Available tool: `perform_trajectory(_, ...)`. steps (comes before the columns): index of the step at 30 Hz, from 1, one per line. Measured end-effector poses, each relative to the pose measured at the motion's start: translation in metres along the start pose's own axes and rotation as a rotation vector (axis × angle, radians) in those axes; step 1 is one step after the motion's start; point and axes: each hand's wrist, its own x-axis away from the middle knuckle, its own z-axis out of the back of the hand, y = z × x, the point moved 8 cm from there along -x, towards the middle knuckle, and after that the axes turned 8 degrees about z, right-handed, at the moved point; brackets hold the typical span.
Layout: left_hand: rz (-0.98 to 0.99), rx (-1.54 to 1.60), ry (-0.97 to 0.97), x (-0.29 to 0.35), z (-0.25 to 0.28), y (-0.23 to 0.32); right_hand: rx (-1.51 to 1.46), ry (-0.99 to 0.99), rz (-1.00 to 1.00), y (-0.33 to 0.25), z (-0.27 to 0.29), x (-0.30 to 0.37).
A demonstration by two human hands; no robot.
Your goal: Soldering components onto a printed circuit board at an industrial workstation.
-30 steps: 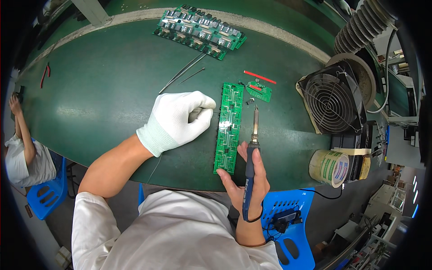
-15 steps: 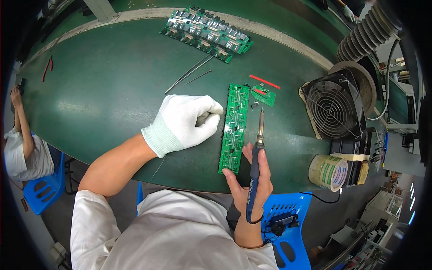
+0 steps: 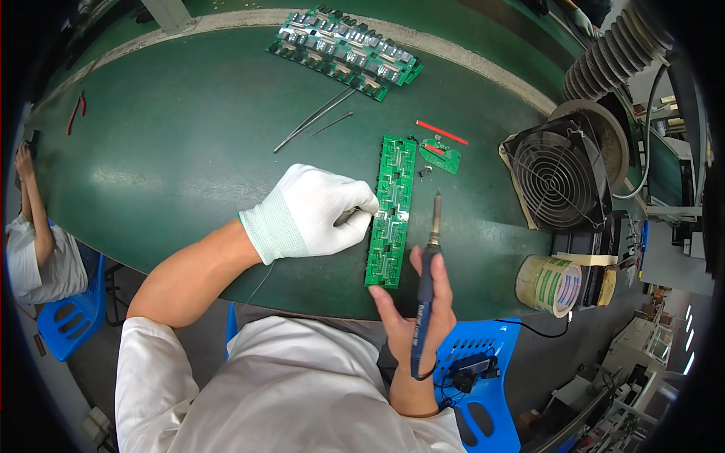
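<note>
My left hand (image 3: 321, 211), in a white glove, is closed in a pinch at the left edge of a long green circuit board (image 3: 391, 219). A thin strand of solder wire (image 3: 262, 282) trails from under its wrist; the part between the fingertips is hidden. Bare, my right hand (image 3: 423, 325) grips a soldering iron (image 3: 427, 287) with a dark blue handle. The iron's metal tip points up and away, to the right of the board and apart from it. My right thumb is by the board's near end. The board lies lengthwise away from me on the green table.
A small green board piece (image 3: 441, 157) and a red strip (image 3: 442, 132) lie beyond the iron. Stacked circuit boards (image 3: 343, 53) and metal rods (image 3: 313, 121) lie farther back. To the right stand a fan (image 3: 555, 181) and a tape roll (image 3: 547, 285). Red-handled pliers (image 3: 75, 113) lie far left.
My left fingertips have moved slightly right, up to the board's edge. The iron has drawn back a little toward me, and my right thumb has shifted off the board's near end.
</note>
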Motion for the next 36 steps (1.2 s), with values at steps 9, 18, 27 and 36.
perform_trajectory(9,0.003,-0.037,-0.012,-0.001,0.002,-0.001,-0.037,0.082,0.043,-0.002,-0.007,0.004)
perform_trajectory(18,0.056,0.062,0.073,-0.003,0.008,-0.006,0.046,0.035,0.039,-0.009,-0.013,0.0)
perform_trajectory(27,0.087,0.079,0.041,-0.001,0.005,-0.012,0.047,0.107,0.159,-0.017,-0.012,0.002)
perform_trajectory(36,0.126,0.041,0.063,-0.002,0.008,-0.011,0.055,0.081,0.064,-0.004,-0.009,0.003)
